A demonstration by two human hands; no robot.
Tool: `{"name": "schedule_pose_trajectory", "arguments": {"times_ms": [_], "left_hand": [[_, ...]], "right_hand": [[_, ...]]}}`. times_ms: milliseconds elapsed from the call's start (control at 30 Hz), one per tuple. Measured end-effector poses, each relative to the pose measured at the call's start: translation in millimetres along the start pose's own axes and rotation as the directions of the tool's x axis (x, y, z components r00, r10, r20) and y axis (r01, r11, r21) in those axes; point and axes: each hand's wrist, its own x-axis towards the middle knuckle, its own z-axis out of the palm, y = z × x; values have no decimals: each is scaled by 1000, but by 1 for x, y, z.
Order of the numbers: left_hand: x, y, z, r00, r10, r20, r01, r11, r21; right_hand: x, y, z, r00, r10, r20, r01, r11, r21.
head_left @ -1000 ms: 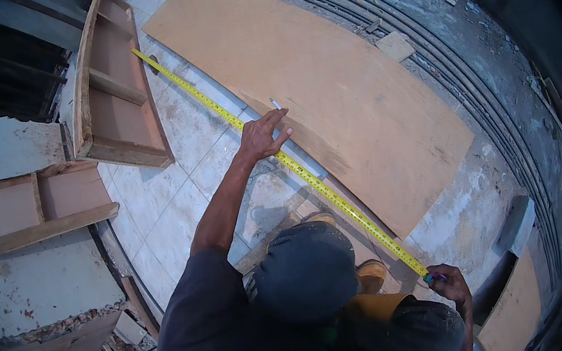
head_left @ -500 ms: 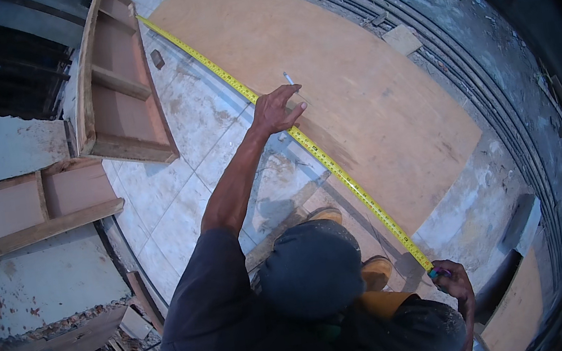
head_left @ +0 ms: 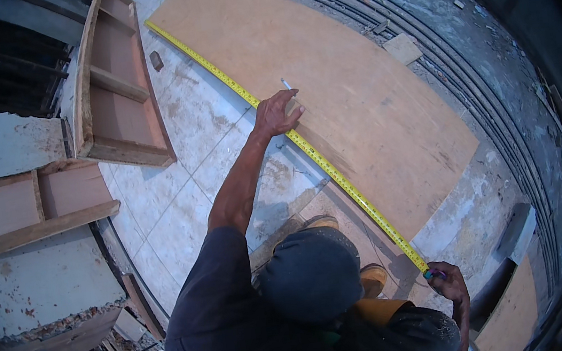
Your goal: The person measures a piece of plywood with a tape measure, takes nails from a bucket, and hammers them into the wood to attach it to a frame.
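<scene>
Your right hand (head_left: 448,282) is closed around the case of the tape measure (head_left: 363,202), just past the near right corner of the large board (head_left: 342,98). The yellow blade runs along the board's long edge to its far left corner. Your left hand (head_left: 279,114) lies across the blade about midway, fingers bent, thumb apart, pinching a thin white stick (head_left: 286,83); whether it presses on the blade, you cannot tell.

The blade should be light and springy, apt to kink or twist if bent, with thin edges; hold the case in the palm and the blade flat, by its sides. The board looks stiff but wide and awkward, best taken by opposite edges.

Counted: one tape measure, one white stick, one large board under the tape, two wooden frames (head_left: 127,152) on the left, one small block (head_left: 156,60), two shoes (head_left: 374,279).
</scene>
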Motion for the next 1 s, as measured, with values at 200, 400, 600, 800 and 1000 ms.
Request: {"name": "schedule_pose_trajectory", "arguments": {"times_ms": [200, 400, 600, 800, 1000], "left_hand": [[1, 2, 5, 1000, 9, -10, -9, 1000, -24], [-3, 3, 7, 1000, -8, -18, 7, 999, -41], [3, 7, 4, 999, -23, -37, 21, 998, -52], [-4, -2, 4, 999, -30, -38, 28, 998, -57], [8, 7, 8, 999, -31, -37, 30, 999, -42]], "right_hand": [[0, -10, -9, 1000, 7, -20, -7, 1000, -25], [2, -12, -14, 999, -6, -36, 2, 993, -122], [3, -11, -13, 999, 30, -22, -31, 999, -11], [8, 4, -8, 994, -112, -19, 110, 992, -68], [-2, -33, -4, 999, -20, -43, 16, 997, -76]]}}
